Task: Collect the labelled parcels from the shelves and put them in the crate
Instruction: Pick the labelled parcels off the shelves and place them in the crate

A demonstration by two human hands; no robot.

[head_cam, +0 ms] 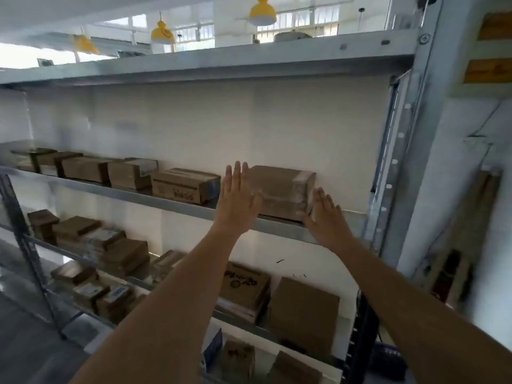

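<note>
Hands: left (238,202) and right (325,217) flat-fingered either side of parcel (282,191) on upper shelf (180,202), grip not closed. Many parcels left; crate out of view; early stage, judged.

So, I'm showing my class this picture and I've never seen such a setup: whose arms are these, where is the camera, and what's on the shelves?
There is no machine here: a person wears a camera on the head, looking forward and down along their own bare arms. Both reach to a taped cardboard parcel at the right end of a metal shelf. The left hand and the right hand have straight fingers flanking the parcel; nothing is lifted yet. More brown parcels sit along this shelf and the lower ones. No crate is visible.
</note>
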